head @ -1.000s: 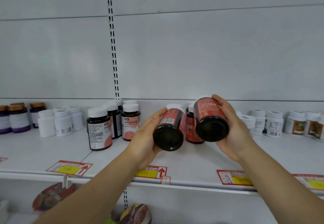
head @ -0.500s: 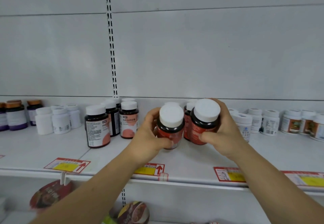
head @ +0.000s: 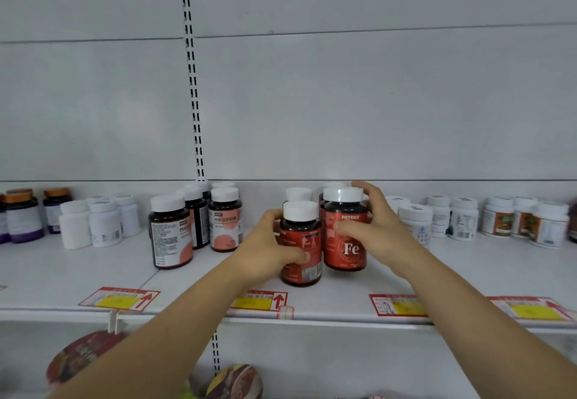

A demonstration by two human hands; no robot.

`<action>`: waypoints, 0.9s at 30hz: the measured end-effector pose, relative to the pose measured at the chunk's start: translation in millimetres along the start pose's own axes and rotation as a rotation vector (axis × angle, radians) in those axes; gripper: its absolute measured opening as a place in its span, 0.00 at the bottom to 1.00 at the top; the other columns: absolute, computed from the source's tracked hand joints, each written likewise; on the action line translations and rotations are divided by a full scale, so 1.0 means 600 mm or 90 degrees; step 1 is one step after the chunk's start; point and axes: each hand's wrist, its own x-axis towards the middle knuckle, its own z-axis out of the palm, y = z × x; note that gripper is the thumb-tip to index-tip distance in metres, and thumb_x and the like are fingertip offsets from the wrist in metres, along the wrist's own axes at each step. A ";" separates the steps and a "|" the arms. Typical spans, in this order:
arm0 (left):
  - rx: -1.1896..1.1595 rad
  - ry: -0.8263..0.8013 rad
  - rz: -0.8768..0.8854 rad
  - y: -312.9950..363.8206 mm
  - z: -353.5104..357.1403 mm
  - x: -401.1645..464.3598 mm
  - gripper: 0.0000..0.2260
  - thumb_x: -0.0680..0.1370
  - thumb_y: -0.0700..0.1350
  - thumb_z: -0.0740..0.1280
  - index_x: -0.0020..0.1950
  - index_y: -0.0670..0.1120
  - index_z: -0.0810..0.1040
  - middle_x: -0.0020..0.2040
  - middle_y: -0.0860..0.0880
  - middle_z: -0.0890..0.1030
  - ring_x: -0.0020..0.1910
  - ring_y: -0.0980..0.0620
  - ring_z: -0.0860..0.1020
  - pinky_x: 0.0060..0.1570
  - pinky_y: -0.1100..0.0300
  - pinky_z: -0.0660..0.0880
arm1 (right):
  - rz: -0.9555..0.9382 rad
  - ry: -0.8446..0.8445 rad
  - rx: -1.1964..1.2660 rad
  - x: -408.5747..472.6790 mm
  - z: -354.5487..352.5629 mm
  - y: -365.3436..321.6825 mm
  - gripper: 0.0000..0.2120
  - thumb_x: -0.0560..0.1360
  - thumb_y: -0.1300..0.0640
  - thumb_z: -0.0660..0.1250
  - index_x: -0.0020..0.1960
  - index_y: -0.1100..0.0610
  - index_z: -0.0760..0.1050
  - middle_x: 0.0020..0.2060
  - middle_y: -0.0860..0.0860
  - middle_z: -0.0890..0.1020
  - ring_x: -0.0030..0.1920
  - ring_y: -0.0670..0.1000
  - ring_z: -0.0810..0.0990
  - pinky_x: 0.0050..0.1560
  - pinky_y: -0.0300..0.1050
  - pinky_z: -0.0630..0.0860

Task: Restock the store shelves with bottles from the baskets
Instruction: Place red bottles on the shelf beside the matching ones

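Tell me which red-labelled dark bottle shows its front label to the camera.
The white-capped one in the right hand, marked "Fe"; the left hand's bottle shows fine print.

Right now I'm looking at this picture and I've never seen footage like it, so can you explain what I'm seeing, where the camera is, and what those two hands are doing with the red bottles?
No machine is at work here: these are a person's two bare hands, filmed by a wide-angle camera worn on the head, looking forward and down. That is why both forearms reach in from the bottom of the picture.

In front is a white store shelf with price tags along its front edge. The left hand grips a dark bottle with a red label and white cap. The right hand holds a similar red bottle marked Fe beside it. Both bottles are upright, at or just above the shelf surface; I cannot tell whether they are fully set down. More white caps show behind them.

To the left stand pink-labelled dark bottles and plain white bottles; to the right, small white jars.
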 end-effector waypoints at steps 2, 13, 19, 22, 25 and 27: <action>0.062 -0.014 -0.002 0.007 -0.004 0.000 0.31 0.68 0.39 0.75 0.63 0.54 0.63 0.53 0.58 0.74 0.50 0.62 0.74 0.53 0.57 0.72 | 0.018 -0.015 -0.058 0.000 0.000 -0.001 0.35 0.67 0.64 0.72 0.67 0.42 0.61 0.55 0.47 0.76 0.51 0.46 0.77 0.47 0.43 0.75; 0.180 -0.019 0.019 0.067 -0.067 0.043 0.27 0.77 0.60 0.61 0.74 0.57 0.58 0.66 0.52 0.70 0.64 0.50 0.70 0.66 0.50 0.67 | 0.018 0.015 -0.185 0.039 -0.033 -0.056 0.29 0.72 0.43 0.68 0.70 0.46 0.63 0.62 0.47 0.72 0.58 0.49 0.74 0.55 0.45 0.71; 0.268 -0.003 0.030 0.082 -0.062 0.113 0.24 0.76 0.54 0.65 0.72 0.56 0.64 0.70 0.48 0.68 0.60 0.51 0.71 0.57 0.60 0.65 | 0.074 -0.059 -0.363 0.121 -0.023 -0.084 0.27 0.74 0.43 0.67 0.68 0.53 0.69 0.65 0.51 0.71 0.56 0.51 0.73 0.55 0.47 0.74; 0.281 -0.014 0.005 0.075 -0.053 0.138 0.23 0.76 0.52 0.67 0.71 0.55 0.67 0.70 0.46 0.69 0.65 0.50 0.70 0.57 0.62 0.65 | 0.113 -0.111 -0.447 0.142 -0.015 -0.085 0.22 0.74 0.43 0.66 0.62 0.56 0.74 0.58 0.53 0.75 0.52 0.53 0.76 0.50 0.47 0.77; 0.288 -0.023 -0.020 0.064 -0.052 0.155 0.20 0.75 0.52 0.69 0.66 0.54 0.73 0.66 0.47 0.73 0.60 0.51 0.73 0.57 0.61 0.68 | 0.100 -0.138 -0.494 0.150 -0.011 -0.080 0.19 0.73 0.45 0.68 0.57 0.58 0.77 0.51 0.54 0.78 0.46 0.52 0.77 0.42 0.44 0.75; 0.252 -0.021 -0.028 0.056 -0.053 0.163 0.17 0.74 0.51 0.70 0.62 0.54 0.75 0.60 0.48 0.77 0.53 0.52 0.76 0.52 0.62 0.72 | 0.079 -0.123 -0.470 0.153 -0.010 -0.073 0.16 0.71 0.48 0.71 0.54 0.57 0.77 0.49 0.53 0.79 0.45 0.52 0.77 0.42 0.44 0.76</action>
